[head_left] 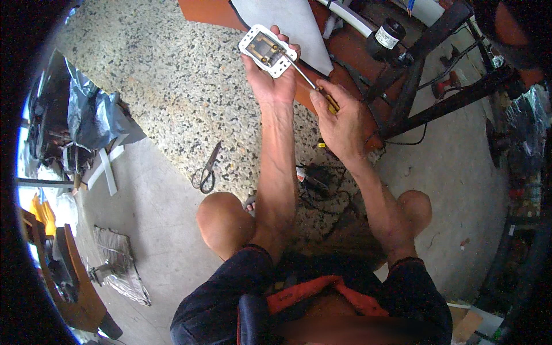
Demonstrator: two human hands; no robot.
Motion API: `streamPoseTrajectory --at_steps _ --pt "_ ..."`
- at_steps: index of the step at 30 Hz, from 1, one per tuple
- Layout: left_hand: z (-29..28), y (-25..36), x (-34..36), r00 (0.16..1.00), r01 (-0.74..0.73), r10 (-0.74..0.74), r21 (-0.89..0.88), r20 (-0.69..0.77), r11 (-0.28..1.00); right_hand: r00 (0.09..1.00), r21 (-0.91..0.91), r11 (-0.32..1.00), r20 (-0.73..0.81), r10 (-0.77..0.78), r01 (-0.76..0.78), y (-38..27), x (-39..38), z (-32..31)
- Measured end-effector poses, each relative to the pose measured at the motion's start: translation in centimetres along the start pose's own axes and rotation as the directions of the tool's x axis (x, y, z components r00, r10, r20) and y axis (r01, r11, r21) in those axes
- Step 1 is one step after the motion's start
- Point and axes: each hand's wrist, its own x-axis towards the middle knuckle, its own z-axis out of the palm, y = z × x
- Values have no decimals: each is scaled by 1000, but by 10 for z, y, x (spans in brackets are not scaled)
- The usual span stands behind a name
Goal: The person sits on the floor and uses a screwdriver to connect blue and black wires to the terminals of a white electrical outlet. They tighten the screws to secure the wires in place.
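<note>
My left hand (270, 80) holds up a small white plastic fitting (250, 40) with brass metal parts in its open face, fingers wrapped along its sides. My right hand (336, 123) grips the yellow handle of a screwdriver (304, 75); its long metal shaft reaches up-left into the fitting, the tip at the inner metal parts. Below my forearms a pair of scissors (208, 172) lies on the speckled stone slab (132, 63). A small yellow object (322, 144) sits beside my right hand.
Red-brown metal with a pale grey panel (276, 17), a dark frame (437, 100) and a black cylinder (386, 38) stand at upper right. Dark cables and a tool (313, 178) lie between my arms. Bags (95, 115), white strips and a wrapped piece (121, 264) are on the left.
</note>
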Motion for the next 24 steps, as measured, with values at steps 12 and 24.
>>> streamPoseTrajectory --at_steps 12,24 --pt "4 -2 -2 999 -31 23 241 37 970 986 156 977 98 134 -148 6 4 -6" --pt "-1 -6 -5 996 -20 -2 234 93 972 993 -11 997 85 77 -77 14 11 -10"
